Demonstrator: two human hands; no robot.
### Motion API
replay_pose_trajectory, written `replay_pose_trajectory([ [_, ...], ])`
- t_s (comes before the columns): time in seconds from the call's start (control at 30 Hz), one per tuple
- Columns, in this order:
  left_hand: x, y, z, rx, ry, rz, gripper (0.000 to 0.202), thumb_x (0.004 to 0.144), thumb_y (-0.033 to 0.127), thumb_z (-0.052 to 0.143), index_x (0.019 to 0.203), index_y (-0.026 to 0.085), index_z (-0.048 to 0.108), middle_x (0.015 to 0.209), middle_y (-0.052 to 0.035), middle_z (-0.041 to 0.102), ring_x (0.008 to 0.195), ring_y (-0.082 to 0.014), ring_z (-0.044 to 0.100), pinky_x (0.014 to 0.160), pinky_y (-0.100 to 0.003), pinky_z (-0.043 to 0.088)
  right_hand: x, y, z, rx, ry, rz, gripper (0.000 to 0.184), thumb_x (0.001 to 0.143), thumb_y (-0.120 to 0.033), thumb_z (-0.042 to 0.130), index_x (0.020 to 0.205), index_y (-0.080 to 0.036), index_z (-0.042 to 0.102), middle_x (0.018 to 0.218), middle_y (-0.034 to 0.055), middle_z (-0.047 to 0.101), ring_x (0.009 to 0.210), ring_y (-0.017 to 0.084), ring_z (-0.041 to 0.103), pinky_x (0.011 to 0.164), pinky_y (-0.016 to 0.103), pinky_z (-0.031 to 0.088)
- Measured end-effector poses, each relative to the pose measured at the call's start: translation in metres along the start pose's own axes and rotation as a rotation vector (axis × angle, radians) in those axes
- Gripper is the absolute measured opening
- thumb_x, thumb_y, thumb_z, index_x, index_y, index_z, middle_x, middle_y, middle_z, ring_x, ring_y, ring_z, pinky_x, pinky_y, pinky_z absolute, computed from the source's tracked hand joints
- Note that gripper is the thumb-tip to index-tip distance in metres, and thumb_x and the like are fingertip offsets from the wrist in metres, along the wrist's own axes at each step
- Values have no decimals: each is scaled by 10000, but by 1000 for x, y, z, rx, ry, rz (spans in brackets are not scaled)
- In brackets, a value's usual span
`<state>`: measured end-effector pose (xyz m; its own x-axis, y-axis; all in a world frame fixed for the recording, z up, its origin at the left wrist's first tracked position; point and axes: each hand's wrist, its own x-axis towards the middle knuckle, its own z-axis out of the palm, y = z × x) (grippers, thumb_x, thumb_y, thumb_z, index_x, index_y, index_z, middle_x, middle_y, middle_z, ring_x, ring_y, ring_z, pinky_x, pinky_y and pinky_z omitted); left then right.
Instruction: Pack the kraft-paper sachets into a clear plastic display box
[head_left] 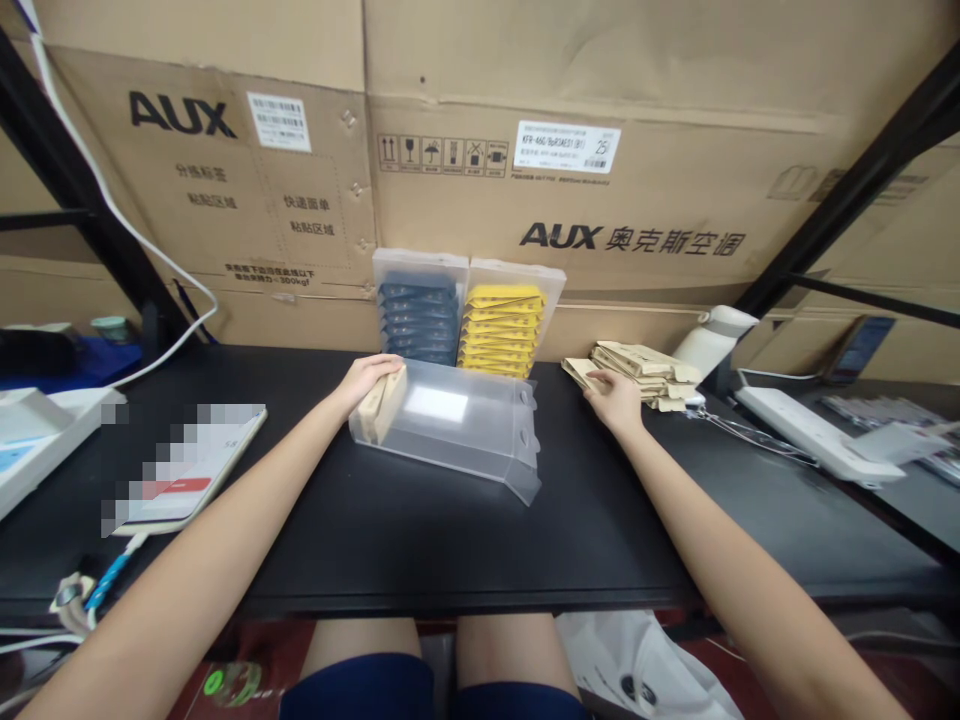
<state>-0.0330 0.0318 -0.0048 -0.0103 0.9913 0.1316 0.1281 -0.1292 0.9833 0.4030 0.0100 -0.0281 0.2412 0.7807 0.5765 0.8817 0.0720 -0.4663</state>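
Observation:
A clear plastic box point(465, 425) lies on its side on the black table, its flapped end open toward the right. Beige packets point(384, 405) stand inside its left end. My left hand point(367, 380) is closed over that end of the box, fingers on the upper edge. To the right, my right hand point(616, 400) pinches a beige packet point(576, 372) at the front of a loose pile of beige packets point(649, 368). Parts of the right fingers are hidden behind the hand. Behind the box stand two upright clear boxes, one with dark blue packets point(418, 315), the other with yellow packets point(504, 325).
Large cardboard sheets point(450, 210) form the back wall. A tablet-like device point(191, 470) with a cable lies at left. A white bottle point(712, 340) leans behind the pile; a white power strip point(817, 435) lies farther right. Black metal posts point(847, 160) flank the table.

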Motion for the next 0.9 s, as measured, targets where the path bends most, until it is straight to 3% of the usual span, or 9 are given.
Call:
replay_pose_trajectory([
  [0.53, 2, -2, -1, 1, -3, -2, 331, 531, 388, 754, 793, 186, 753, 995, -81, 738, 1032, -281, 624, 938, -357, 431, 2, 1, -1, 5, 0, -38, 285, 608, -206, 639, 879, -147, 703, 958, 128, 711, 950, 333, 639, 873, 497, 471],
  [0.9, 3, -4, -2, 3, -10, 3, 316, 546, 384, 759, 801, 196, 755, 1009, -78, 736, 1059, -288, 614, 966, -368, 412, 2, 0, -2, -43, -52, 0, 284, 684, -290, 629, 914, -136, 692, 1000, 149, 706, 985, 324, 633, 888, 456, 465],
])
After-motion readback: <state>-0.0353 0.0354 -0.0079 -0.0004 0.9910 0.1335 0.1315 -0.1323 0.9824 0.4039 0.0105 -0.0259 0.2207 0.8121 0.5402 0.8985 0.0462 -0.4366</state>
